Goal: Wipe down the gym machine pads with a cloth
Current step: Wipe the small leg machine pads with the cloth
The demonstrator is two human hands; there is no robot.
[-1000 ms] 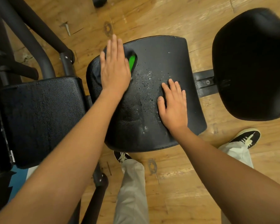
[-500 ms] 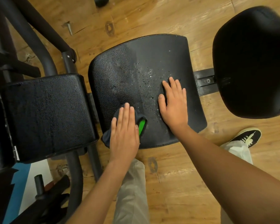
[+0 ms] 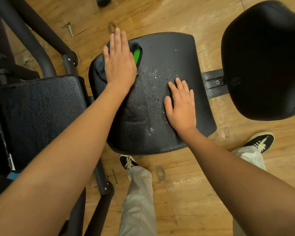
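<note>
Since half a second ago, my left hand [image 3: 119,65] has run the cloth [image 3: 137,55] from the near edge of the middle pad [image 3: 174,51] up to its far left corner. My right hand [image 3: 180,108] has not shifted.

Now the left hand lies flat, fingers straight and together, palm pressing the dark cloth onto the pad. Only a green strip and a dark fold show from under it. The fingertips reach past the pad's far edge, over the wooden floor [image 3: 160,17]. The right hand rests flat on the pad's right half, fingers slightly spread, holding nothing and steadying the cushion.

I judge I am mid-stroke on this pad. The lane under my left forearm looks wiped, while droplets [image 3: 153,75] sit in a band between the two hands. To do this well, I would keep the palm weight even, shift the cloth towards the right hand for the return pass so the lanes overlap, and carry each stroke fully to the stitched edge. The right hand will have to lift so its patch gets wiped too. The left pad [image 3: 41,108] looks wet and the right pad [image 3: 262,57] sits well apart; I cannot tell if either has been wiped.
</note>
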